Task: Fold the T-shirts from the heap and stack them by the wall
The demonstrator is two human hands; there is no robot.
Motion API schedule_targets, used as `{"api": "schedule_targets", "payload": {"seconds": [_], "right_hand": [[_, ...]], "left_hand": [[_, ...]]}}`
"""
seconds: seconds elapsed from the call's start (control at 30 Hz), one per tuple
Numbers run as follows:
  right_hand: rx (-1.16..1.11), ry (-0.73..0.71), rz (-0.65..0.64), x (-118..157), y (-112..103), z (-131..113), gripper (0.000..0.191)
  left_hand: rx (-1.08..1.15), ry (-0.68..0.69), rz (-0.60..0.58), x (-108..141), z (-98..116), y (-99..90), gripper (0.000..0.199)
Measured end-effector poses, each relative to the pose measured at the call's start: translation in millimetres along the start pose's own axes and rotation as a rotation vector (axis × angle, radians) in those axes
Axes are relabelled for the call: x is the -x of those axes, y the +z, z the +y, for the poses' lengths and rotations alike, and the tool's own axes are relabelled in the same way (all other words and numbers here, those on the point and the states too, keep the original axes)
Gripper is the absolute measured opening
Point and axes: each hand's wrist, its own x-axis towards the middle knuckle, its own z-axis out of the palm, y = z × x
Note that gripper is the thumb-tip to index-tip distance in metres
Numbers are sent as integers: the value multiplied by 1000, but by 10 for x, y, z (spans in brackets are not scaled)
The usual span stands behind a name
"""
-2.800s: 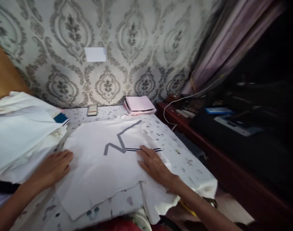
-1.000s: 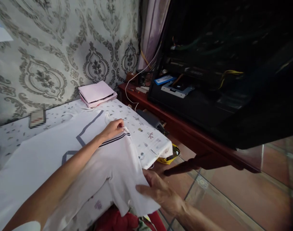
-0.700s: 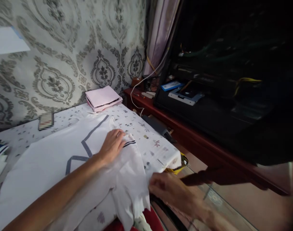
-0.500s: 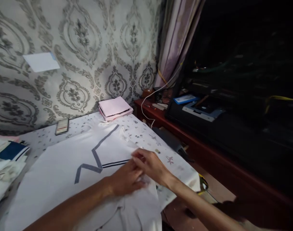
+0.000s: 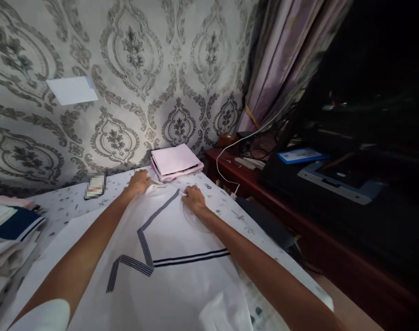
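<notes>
From here, left hand (image 5: 138,181) sits left of pink stack (image 5: 177,160), right hand (image 5: 194,200) before it, both half-curled at white shirt (image 5: 185,234), likely to flatten it, grip unclear.

Was a white shirt (image 5: 175,289), spread mostly flat on the white printed cloth (image 5: 230,202); bore a striped zigzag (image 5: 144,246) and two dark parallel lines (image 5: 192,258); looked wrinkled at the far edge.
</notes>
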Motion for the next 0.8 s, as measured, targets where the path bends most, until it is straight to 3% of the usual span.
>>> {"api": "schedule_targets", "payload": {"seconds": [0.2,0.4,0.53,0.67,0.8], "right_hand": [[-124,-21,6,-25,-6,18,24],[18,-29,30,7,-8,10,40],[144,-43,52,17,-38,-23,43],[185,-309,93,16,-23,-156,37],[104,-637,-98,8,117,-318,28]], "left_hand": [[7,14,-109,-348,-146,163,11],[95,17,83,-328,-385,71,19],[146,46,157,-235,-437,9,20],[174,98,180,-161,-365,-68,18],[139,152,208,-23,-238,-228,18]]}}
